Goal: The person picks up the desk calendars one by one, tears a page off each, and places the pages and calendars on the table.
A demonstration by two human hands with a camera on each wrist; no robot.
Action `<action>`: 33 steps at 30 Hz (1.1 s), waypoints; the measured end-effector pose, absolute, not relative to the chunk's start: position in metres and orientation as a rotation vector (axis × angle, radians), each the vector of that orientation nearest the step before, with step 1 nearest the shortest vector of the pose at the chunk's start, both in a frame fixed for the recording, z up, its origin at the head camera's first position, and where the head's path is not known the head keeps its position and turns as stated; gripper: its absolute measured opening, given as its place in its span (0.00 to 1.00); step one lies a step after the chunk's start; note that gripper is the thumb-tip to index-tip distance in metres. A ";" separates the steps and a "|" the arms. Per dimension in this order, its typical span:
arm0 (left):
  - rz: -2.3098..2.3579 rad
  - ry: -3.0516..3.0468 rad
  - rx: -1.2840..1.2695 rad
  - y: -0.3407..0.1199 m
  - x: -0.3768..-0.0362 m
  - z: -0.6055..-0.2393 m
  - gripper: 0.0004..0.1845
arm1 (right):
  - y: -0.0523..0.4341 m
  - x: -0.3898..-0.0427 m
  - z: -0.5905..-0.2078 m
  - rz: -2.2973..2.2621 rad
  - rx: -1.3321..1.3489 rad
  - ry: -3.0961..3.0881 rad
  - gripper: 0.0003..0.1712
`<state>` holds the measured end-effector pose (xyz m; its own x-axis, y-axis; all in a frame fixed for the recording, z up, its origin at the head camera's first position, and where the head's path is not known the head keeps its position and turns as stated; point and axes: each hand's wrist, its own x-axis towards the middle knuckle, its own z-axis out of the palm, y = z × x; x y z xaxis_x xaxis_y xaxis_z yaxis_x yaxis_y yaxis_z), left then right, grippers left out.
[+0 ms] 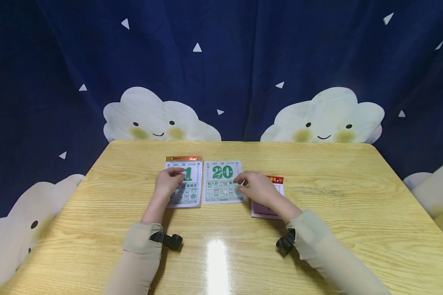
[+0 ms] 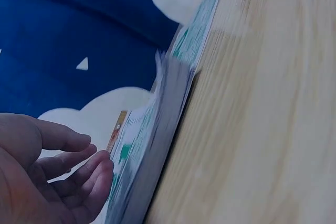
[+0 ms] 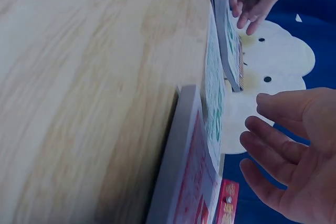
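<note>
A thick tear-off calendar pad [image 1: 186,198] with green print and a gold-and-red top strip lies on the table, left of centre. My left hand [image 1: 167,183] hovers over its left part, fingers loosely bent and holding nothing; the left wrist view shows the thick page edges [image 2: 168,98] beside the fingers. Right of the pad lies a flat sheet [image 1: 221,190] with a large green 20. My right hand [image 1: 258,187] is above the sheet's right edge, its fingers [image 3: 273,145] spread and grasping nothing. Partly hidden beneath that hand is a second, smaller calendar pad [image 1: 262,209] with red print and a red header.
The wooden table [image 1: 336,213] extends to both sides and toward me. Behind it hangs a dark blue curtain [image 1: 221,73] with white triangles and smiling clouds. Each wrist wears a strapped black camera [image 1: 173,241].
</note>
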<state>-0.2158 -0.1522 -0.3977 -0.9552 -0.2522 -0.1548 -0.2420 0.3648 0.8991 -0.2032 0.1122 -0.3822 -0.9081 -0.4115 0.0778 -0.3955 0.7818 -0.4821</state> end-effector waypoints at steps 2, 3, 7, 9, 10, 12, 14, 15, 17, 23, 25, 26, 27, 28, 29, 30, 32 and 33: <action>-1.716 -2.588 0.457 -0.146 -0.216 -0.398 0.16 | 0.117 -0.204 -0.382 -0.810 -0.650 2.943 0.12; -1.715 -2.589 0.444 -0.143 -0.216 -0.399 0.16 | 0.120 -0.204 -0.383 -0.826 -0.636 2.945 0.12; -1.727 -2.605 0.404 -0.132 -0.214 -0.399 0.15 | 0.129 -0.204 -0.383 -0.879 -0.574 2.962 0.13; -1.713 -2.619 0.379 -0.126 -0.213 -0.400 0.15 | 0.133 -0.203 -0.384 -0.908 -0.548 2.970 0.13; -1.711 -2.625 0.369 -0.123 -0.213 -0.400 0.15 | 0.136 -0.203 -0.384 -0.925 -0.540 2.972 0.13; -1.707 -2.631 0.345 -0.117 -0.213 -0.401 0.15 | 0.140 -0.202 -0.385 -0.953 -0.530 2.979 0.13; -1.710 -2.635 0.314 -0.112 -0.212 -0.402 0.15 | 0.144 -0.201 -0.386 -0.977 -0.516 2.983 0.13; -1.713 -2.637 0.294 -0.109 -0.211 -0.402 0.15 | 0.146 -0.200 -0.386 -0.987 -0.498 2.985 0.13; -1.729 -2.643 0.263 -0.104 -0.209 -0.404 0.15 | 0.150 -0.198 -0.386 -0.999 -0.450 3.001 0.13; -1.681 -2.669 0.190 -0.088 -0.205 -0.405 0.13 | 0.161 -0.193 -0.387 -1.063 -0.332 3.012 0.11; -1.683 -2.672 0.166 -0.083 -0.204 -0.405 0.14 | 0.165 -0.191 -0.387 -1.077 -0.322 3.015 0.11; -1.684 -2.675 0.155 -0.081 -0.204 -0.405 0.14 | 0.167 -0.191 -0.388 -1.084 -0.315 3.017 0.11; -1.683 -2.682 0.143 -0.079 -0.203 -0.404 0.14 | 0.169 -0.190 -0.388 -1.089 -0.301 3.020 0.11; -1.673 -2.692 0.125 -0.076 -0.203 -0.404 0.14 | 0.171 -0.189 -0.388 -1.095 -0.292 3.025 0.11; -1.673 -2.698 0.109 -0.074 -0.202 -0.404 0.14 | 0.173 -0.189 -0.388 -1.094 -0.285 3.031 0.11; -1.668 -2.705 0.092 -0.072 -0.201 -0.404 0.14 | 0.176 -0.189 -0.388 -1.094 -0.274 3.037 0.11; -1.641 -2.717 0.063 -0.067 -0.201 -0.404 0.14 | 0.180 -0.188 -0.389 -1.091 -0.248 3.044 0.11; -1.634 -2.722 0.051 -0.065 -0.200 -0.404 0.14 | 0.182 -0.188 -0.389 -1.086 -0.240 3.045 0.11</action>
